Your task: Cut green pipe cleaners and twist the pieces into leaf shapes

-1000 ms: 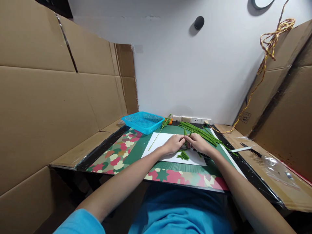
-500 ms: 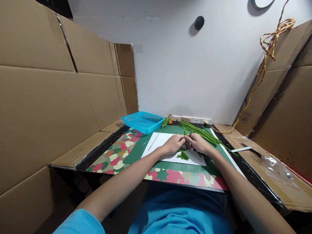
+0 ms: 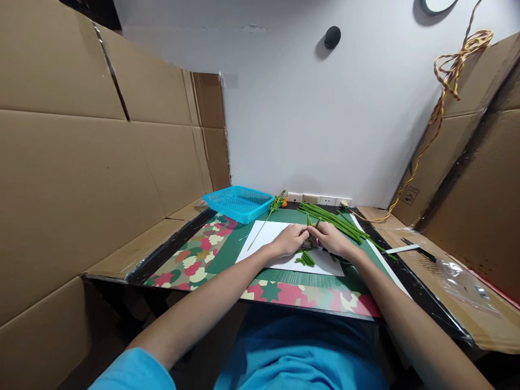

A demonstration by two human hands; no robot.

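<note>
Next to nothing has moved since the earlier frame: your hands hold the same pose. Your green mat (image 3: pixel 225 254) carries the white sheet (image 3: pixel 327 265), whose pale ground probably makes green pieces easier to pick out. The blue basket (image 3: pixel 248 218) sits at the far left, seemingly to leave you elbow room, while the bundle of green stems (image 3: pixel 333 219) lies just beyond your right hand (image 3: pixel 331 239), handy to reach. That hand and your left hand (image 3: pixel 291 239) meet fingertip to fingertip over the sheet, pinching green strips (image 3: pixel 309 220) whose ends poke up; how each finger grips is hidden. Short green pieces (image 3: pixel 307 259) lie just on your side of them, likely kept close for convenience.
</note>
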